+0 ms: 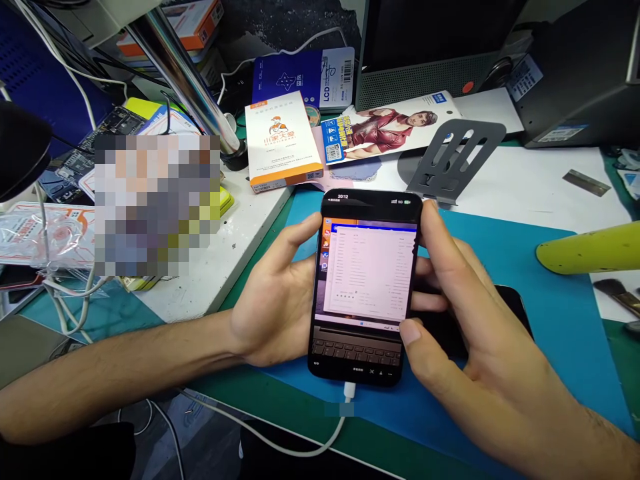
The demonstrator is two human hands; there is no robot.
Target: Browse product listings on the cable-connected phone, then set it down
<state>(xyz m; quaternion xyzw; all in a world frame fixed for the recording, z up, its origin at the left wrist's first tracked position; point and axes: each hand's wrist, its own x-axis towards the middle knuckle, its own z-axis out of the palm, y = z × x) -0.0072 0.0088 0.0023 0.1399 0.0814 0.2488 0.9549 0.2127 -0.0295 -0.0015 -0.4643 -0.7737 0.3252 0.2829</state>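
Observation:
A smartphone (367, 287) is held upright between both hands, its lit screen showing a photo of a laptop with a window open. My left hand (280, 300) grips its left edge, thumb near the upper corner and the other fingers hidden behind. Along the right edge, my right hand (475, 320) holds it with the index finger at the top corner, the thumb at the lower side and other fingers behind. A white charging cable (349, 392) is plugged into the phone's bottom. Behind my right hand lies a second dark phone (515, 303), partly covered.
A blue mat (560, 313) lies beneath. Beyond it stand a grey phone stand (450, 160), a white and orange box (283, 143) and a printed package (390, 127). A yellow-green cylinder (590, 249) and a brush (617, 297) are at right. A metal pole (187, 80) rises at left.

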